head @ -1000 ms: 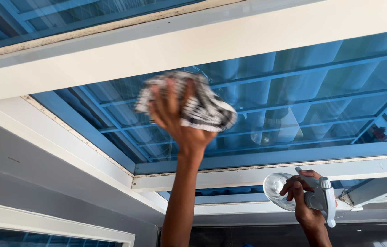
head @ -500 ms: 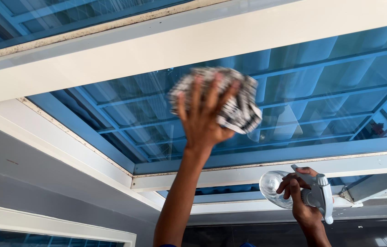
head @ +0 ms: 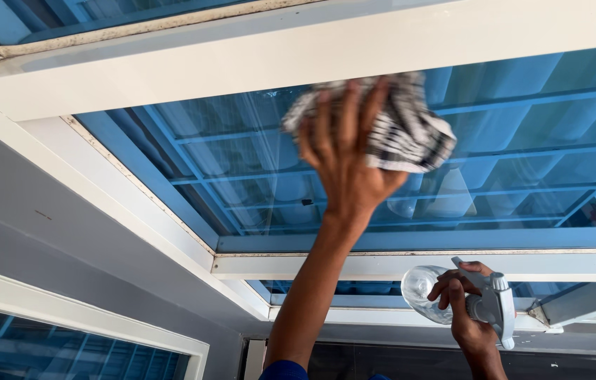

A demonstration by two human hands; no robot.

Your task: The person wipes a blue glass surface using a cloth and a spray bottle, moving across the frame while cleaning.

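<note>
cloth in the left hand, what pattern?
Black-and-white striped cloth, seen in the head view, pressed by the left hand.

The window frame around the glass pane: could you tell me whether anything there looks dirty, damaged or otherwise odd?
Yes: the white window frame shows brownish grime where it meets the glass pane, along the left and bottom edges. No cracks show.

Both forearms are bare from wrist to as far down as the frame shows. The left hand [head: 343,158] and right hand [head: 463,309] carry no gloves, rings, watch or bands. A small patch of blue sleeve [head: 285,371] shows at the bottom edge, at the left upper arm. The right arm's clothing lies out of frame.
</note>
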